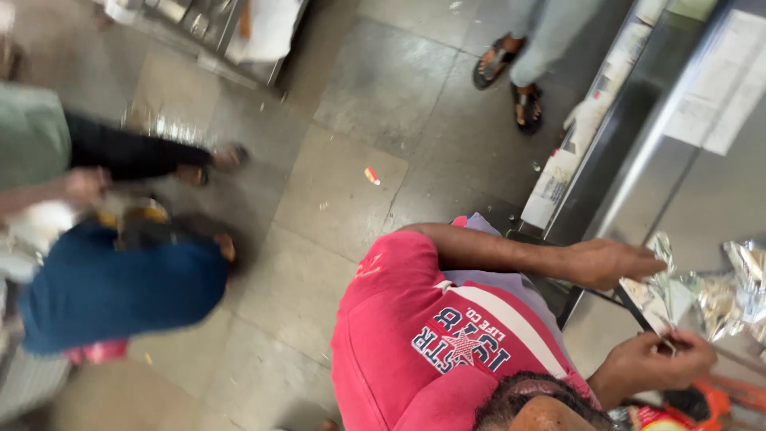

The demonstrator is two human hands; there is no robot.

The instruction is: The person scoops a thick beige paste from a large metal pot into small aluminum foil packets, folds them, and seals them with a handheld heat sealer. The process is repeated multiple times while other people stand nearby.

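Note:
Neither of my own hands shows in the head view. A person in a red shirt [415, 335] leans over a steel counter [702, 199] at the right. One of that person's hands [614, 263] lies flat by crumpled silver foil [718, 291]. The other hand [658, 359] pinches the foil's near edge. The person's hair shows at the bottom edge.
Grey floor tiles [351, 183] carry small litter. A person in blue [120, 287] crouches at the left, beside a green sleeve [32, 136]. Sandalled feet [519, 80] stand at the top. A metal rack [199, 32] is at top left; an orange object [718, 395] at bottom right.

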